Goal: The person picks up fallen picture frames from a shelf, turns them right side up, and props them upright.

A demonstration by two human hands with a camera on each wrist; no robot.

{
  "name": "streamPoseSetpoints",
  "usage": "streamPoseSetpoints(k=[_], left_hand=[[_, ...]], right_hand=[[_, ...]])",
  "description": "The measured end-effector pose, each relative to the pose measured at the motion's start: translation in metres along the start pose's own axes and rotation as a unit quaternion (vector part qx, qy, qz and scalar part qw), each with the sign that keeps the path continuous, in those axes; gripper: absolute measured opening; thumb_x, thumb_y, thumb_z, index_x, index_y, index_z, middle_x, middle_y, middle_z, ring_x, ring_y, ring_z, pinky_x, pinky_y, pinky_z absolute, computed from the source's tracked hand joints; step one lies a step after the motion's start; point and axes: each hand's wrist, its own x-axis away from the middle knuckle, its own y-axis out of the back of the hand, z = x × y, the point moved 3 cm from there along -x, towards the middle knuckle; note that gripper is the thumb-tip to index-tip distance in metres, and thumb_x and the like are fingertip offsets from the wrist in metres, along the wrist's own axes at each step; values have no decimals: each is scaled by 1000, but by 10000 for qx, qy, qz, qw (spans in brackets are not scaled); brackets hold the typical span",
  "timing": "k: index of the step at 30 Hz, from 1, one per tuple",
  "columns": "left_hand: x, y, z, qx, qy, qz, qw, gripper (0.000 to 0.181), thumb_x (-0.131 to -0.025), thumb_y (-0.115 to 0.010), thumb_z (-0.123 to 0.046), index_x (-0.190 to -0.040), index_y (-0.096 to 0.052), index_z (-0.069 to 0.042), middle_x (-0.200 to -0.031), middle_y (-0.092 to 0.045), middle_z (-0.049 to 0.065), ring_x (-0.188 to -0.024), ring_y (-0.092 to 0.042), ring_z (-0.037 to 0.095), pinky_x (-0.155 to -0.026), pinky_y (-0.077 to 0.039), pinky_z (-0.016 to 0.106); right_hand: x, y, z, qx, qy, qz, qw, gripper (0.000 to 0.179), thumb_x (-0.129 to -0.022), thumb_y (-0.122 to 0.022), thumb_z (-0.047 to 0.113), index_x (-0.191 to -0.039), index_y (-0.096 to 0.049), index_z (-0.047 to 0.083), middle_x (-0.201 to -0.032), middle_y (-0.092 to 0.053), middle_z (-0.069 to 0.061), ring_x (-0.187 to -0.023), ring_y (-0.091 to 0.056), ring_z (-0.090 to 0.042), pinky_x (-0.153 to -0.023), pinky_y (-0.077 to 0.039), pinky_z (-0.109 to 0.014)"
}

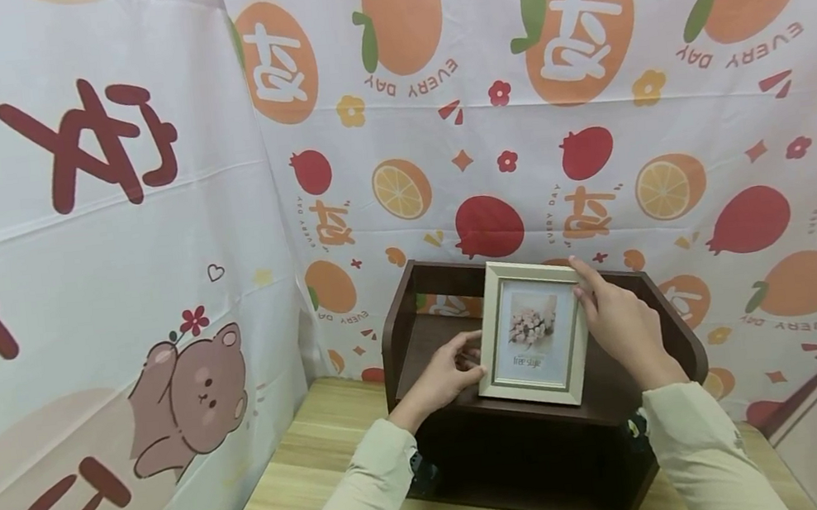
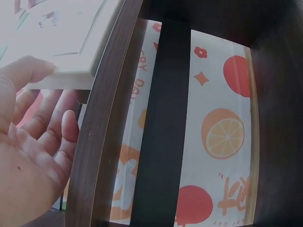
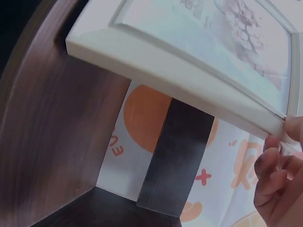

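Observation:
A cream picture frame (image 1: 532,333) with a flower print and the words "free style" stands tilted back on the upper board of a dark brown shelf (image 1: 400,331). My left hand (image 1: 445,377) holds its lower left edge. In the left wrist view the thumb (image 2: 33,70) lies on the front of the frame, with the other fingers behind and below. My right hand (image 1: 625,328) pinches the right edge near the top corner. The right wrist view shows the thumb and fingertips at that edge. The lower corner of the frame (image 3: 90,40) is close to the shelf's front edge.
The shelf has raised side panels, a back rail (image 3: 177,161) and a dark lower compartment (image 1: 527,458). It stands on a wood-grain table (image 1: 311,465). Printed cloths hang behind it (image 1: 439,119) and on the left (image 1: 82,281). Dark patterned items show at the lower sides.

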Motion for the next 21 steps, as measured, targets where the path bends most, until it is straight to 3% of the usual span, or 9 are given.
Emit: streamPoseSetpoints(k=[7, 12, 17, 21], left_hand=[[0, -1, 0, -199, -51, -243, 9995, 59, -92, -65, -12, -146, -40, -14, -125, -58, 14, -104, -61, 25, -87, -51, 38], [4, 2, -4, -889, 23, -559, 9945, 60, -91, -67, -19, -145, -42, -18, -124, -60, 10, -105, -62, 24, -82, -53, 39], [13, 5, -15, -1931, 12, -860, 9774, 57, -90, -68, -31, -142, -46, -22, -124, -62, 4, -107, -63, 22, -77, -53, 43], [25, 5, -23, -2853, -200, -1068, 9523, 56, -90, -67, -39, -140, -49, -22, -128, -61, 2, -108, -63, 23, -78, -53, 43]], right_hand=[[2, 0, 2, 48, -35, 115, 9999, 55, -101, -50, 27, -152, -30, 30, -78, -55, -9, -49, -40, -19, -42, -29, -31], [5, 4, 3, 19, 64, 118, 9999, 56, -101, -51, 27, -153, -30, 24, -84, -56, -9, -50, -41, -16, -43, -30, -29], [16, 9, 0, 8, 74, 36, 10000, 57, -100, -52, 30, -153, -31, 21, -98, -64, -13, -55, -52, -17, -44, -32, -28], [30, 13, -1, 9, 126, -244, 9996, 57, -99, -55, 29, -151, -35, 20, -106, -66, -14, -70, -63, -26, -45, -36, -32]])
